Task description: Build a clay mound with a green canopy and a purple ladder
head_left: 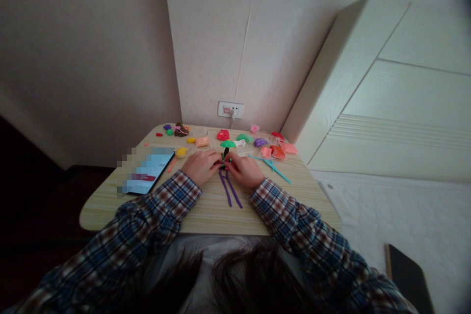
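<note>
My left hand [201,166] and my right hand [243,170] rest close together on a small wooden table [206,211], fingers curled inward. Between them stands a small clay figure [225,153] with a green top and a dark stem. Two purple clay strips [230,190] run from the fingertips toward me across the tabletop. Both hands pinch at the figure where the strips meet it. The exact contact points are hidden by the fingers.
Coloured clay lumps [222,135] and packets [277,151] lie along the table's far edge. Teal modelling sticks [274,169] lie to the right, a phone [150,173] to the left. A wall socket [230,109] sits behind; a white bed headboard [368,98] stands at right.
</note>
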### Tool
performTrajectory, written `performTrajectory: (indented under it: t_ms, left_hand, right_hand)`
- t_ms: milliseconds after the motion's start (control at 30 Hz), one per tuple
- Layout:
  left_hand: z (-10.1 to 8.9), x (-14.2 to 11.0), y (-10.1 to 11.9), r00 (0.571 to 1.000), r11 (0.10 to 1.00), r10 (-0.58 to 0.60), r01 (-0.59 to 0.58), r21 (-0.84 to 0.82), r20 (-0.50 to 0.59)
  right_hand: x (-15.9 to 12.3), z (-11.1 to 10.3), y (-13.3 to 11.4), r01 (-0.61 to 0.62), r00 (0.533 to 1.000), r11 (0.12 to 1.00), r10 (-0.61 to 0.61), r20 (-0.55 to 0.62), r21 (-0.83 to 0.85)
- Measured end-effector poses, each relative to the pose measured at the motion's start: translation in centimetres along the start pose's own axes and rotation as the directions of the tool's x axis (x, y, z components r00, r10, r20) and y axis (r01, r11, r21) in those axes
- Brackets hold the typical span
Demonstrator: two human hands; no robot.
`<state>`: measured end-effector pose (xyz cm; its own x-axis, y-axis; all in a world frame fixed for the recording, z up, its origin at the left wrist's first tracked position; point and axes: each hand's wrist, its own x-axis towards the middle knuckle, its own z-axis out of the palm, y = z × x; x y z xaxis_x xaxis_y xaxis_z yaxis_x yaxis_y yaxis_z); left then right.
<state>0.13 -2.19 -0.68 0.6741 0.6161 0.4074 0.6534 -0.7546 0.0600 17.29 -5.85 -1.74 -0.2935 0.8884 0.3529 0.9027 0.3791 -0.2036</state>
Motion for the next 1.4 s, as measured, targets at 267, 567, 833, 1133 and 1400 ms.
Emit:
performTrajectory:
  t_ms: [267, 567, 833, 1133, 1400]
  left_hand:
    - [-0.38, 0.01, 0.34, 0.994, 0.999, -0.042, 0.042, 0.003, 0.103]
    - [-0.59, 0.03, 0.48, 0.991, 0.998, -0.063, 0.060, 0.035, 0.118]
    - [-0.69, 0.01, 0.51, 0.990, 0.998, -0.058, 0.054, 0.039, 0.125]
    - [-0.71, 0.07, 0.59, 0.988, 0.998, -0.061, 0.055, 0.044, 0.139]
    - [-0.89, 0.08, 0.71, 0.982, 0.994, -0.057, 0.039, 0.100, 0.182]
  right_hand:
    - [-0.11, -0.40, -0.22, 0.004, 0.999, 0.998, -0.001, 0.050, -0.055]
    - [-0.09, -0.47, -0.37, 0.035, 0.993, 0.995, -0.024, 0.115, -0.094]
    - [-0.08, -0.79, -0.55, 0.030, 0.985, 0.993, -0.010, 0.171, -0.113]
    - [-0.07, -0.75, -0.57, 0.040, 0.985, 0.992, -0.019, 0.171, -0.121]
    - [-0.06, -0.79, -0.58, 0.059, 0.984, 0.991, -0.037, 0.172, -0.123]
